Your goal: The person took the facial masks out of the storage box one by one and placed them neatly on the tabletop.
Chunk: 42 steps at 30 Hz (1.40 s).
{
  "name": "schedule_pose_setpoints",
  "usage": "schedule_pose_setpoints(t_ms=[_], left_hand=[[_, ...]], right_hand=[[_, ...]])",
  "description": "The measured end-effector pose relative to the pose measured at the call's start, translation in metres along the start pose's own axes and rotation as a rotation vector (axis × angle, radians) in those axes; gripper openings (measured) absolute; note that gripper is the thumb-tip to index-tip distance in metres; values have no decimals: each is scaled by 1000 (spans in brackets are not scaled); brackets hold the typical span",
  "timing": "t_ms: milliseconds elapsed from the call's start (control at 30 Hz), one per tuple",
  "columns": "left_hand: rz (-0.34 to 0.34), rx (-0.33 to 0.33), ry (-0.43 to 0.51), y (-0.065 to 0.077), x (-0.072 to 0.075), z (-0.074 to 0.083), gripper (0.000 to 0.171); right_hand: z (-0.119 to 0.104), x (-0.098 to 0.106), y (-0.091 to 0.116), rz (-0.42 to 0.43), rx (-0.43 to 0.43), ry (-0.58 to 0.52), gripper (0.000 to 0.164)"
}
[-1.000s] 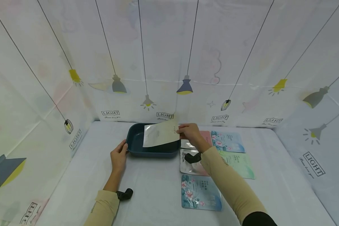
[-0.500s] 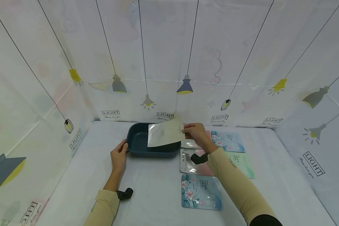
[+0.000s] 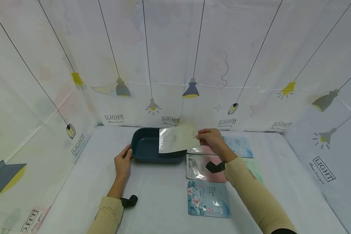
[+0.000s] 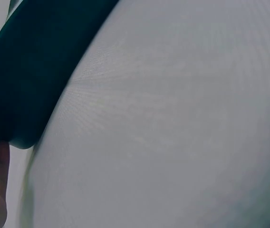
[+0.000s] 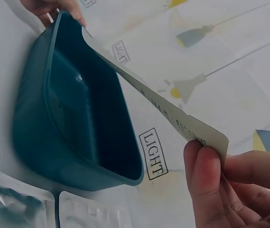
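Observation:
A dark teal rectangular plastic basin (image 3: 144, 146) stands at the back of the table. My left hand (image 3: 123, 162) holds its left end, fingers at the rim; the left wrist view shows the basin's side wall (image 4: 35, 71) with fingertips (image 4: 2, 161) against it. My right hand (image 3: 210, 139) pinches the right edge of a pale cream face mask sachet (image 3: 178, 139) between thumb and fingers. The sachet is held over the basin's right half, hiding part of its inside. Seen from the right wrist, the sachet (image 5: 159, 102) slants above the basin's opening, nearly edge-on.
Right of the basin lie flat mask sachets: a pink-and-silver one (image 3: 203, 167), a blue floral one (image 3: 208, 199) in front, another blue one (image 3: 240, 147) behind, and a green one (image 3: 253, 167) partly under my sleeve. A printed white curtain (image 3: 169, 65) rises behind the table.
My right hand has moved to the right with the cream sachet, uncovering more of the basin's left part. The left hand has stayed at the basin's end.

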State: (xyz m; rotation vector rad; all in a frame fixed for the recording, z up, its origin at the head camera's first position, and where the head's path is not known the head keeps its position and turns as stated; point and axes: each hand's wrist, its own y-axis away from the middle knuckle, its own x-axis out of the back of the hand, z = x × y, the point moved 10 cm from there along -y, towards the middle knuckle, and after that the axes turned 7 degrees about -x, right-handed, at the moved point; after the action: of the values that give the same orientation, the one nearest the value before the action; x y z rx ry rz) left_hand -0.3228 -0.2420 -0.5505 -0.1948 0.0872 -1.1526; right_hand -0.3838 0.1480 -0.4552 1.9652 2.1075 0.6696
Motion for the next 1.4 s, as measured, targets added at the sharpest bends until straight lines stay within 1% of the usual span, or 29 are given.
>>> schedule_pose_setpoints(t_ms=[100, 367, 500, 667, 933, 1067, 1167, 1267, 1400], left_hand=[[-5, 5, -9, 0, 0, 0, 40], [-5, 7, -13, 0, 1, -1, 39], [0, 3, -7, -1, 1, -1, 40], [-9, 7, 0, -2, 0, -3, 41], [3, 5, 6, 0, 0, -2, 40], [0, 11, 1, 0, 0, -2, 41], [-4, 12, -15, 0, 1, -2, 41], [-9, 3, -38, 0, 1, -2, 42], [-8, -4, -41, 1, 1, 0, 42]], right_hand=[[3, 6, 4, -4, 0, 12, 40], [6, 25, 16, -19, 64, 68, 42], [8, 33, 22, -25, 75, 66, 42], [13, 45, 28, -31, 81, 90, 41], [19, 64, 40, -35, 109, 115, 44], [24, 73, 46, -30, 104, 124, 47], [28, 79, 50, -31, 94, 109, 48], [32, 86, 55, -29, 81, 92, 50], [40, 95, 63, -25, 64, 92, 51]])
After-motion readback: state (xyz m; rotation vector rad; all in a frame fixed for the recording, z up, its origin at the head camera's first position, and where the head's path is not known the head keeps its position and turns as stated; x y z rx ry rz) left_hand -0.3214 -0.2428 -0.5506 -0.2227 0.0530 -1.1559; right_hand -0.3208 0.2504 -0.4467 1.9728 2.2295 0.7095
